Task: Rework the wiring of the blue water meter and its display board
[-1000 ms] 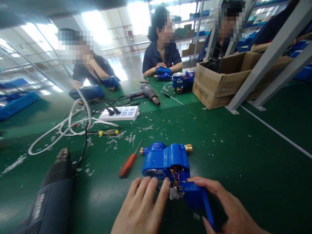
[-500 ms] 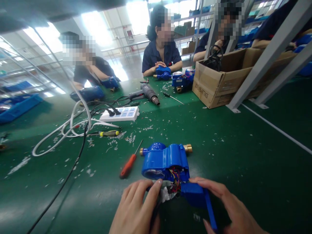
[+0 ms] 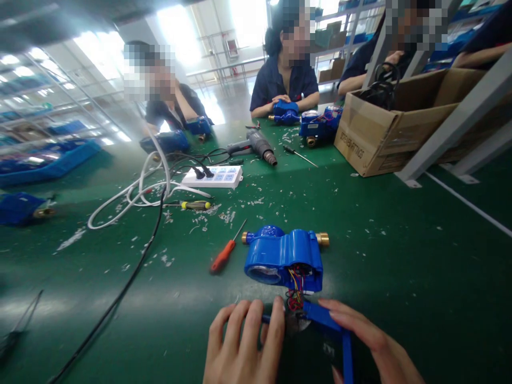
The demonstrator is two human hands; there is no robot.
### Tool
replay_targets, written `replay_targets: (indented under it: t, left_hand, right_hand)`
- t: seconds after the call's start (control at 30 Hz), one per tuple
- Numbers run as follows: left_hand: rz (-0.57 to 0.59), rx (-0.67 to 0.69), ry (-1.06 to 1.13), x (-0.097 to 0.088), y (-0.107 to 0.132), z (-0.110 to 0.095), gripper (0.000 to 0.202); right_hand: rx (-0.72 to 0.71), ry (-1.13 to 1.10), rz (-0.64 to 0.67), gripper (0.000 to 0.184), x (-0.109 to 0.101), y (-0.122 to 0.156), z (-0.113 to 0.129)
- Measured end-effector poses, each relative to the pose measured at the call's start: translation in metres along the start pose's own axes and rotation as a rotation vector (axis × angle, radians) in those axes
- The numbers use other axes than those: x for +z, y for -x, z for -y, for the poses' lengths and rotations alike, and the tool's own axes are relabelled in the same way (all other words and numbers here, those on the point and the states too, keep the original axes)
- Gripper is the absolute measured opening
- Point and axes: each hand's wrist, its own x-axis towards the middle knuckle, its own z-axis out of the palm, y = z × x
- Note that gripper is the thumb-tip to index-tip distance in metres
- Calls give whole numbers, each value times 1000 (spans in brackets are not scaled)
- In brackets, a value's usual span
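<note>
A blue water meter (image 3: pixel 280 258) with brass threaded ends lies in front of me. Red, yellow and black wires (image 3: pixel 295 290) run from its open compartment toward a blue plastic cover (image 3: pixel 347 352). My right hand (image 3: pixel 376 341) grips this cover along its right side, thumb below and fingers on top. Bent fingers of my left hand (image 3: pixel 248 341) close over a dark edge left of the wires; what they hold is mostly hidden. Beside those fingertips is a shiny, clear or silvery scrap (image 3: pixel 298 322). An orange-handled screwdriver (image 3: pixel 224 256) lies left of the meter.
Farther back are a yellow-and-black screwdriver (image 3: pixel 196 205), a white power strip (image 3: pixel 216 176), a heat gun (image 3: pixel 260 146) and a cardboard box (image 3: pixel 368 136). A black cable (image 3: pixel 136 282) crosses the green table (image 3: pixel 400 277) at left. Several people sit opposite.
The view has swung, so the scene sits farther right. The cover is lower and farther from the meter's compartment, with more wire showing. Less of the silvery scrap shows by my left hand.
</note>
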Motion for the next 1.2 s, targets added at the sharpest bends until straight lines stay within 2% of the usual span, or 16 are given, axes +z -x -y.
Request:
replay_targets:
  t: [0.17,0.4,0.67,0.93,1.2]
  left_hand:
    - [-103,173,27,3,-13,19,37]
    - [-27,323,18,2,-27,32,38]
    - [72,335,65,8,-27,38,39]
    - [103,364,92,1,-36,40,37]
    - [252,414,156,-6,-43,47,37]
  right_hand:
    - [22,-20,24,48,1,-2,0]
    - [131,-95,0,50,8,-5,1]
    - [182,-149,33,51,8,-5,0]
    - [217,-186,45,51,10,-4,-1]
    - [143,-187,37,52,9,-2,-4]
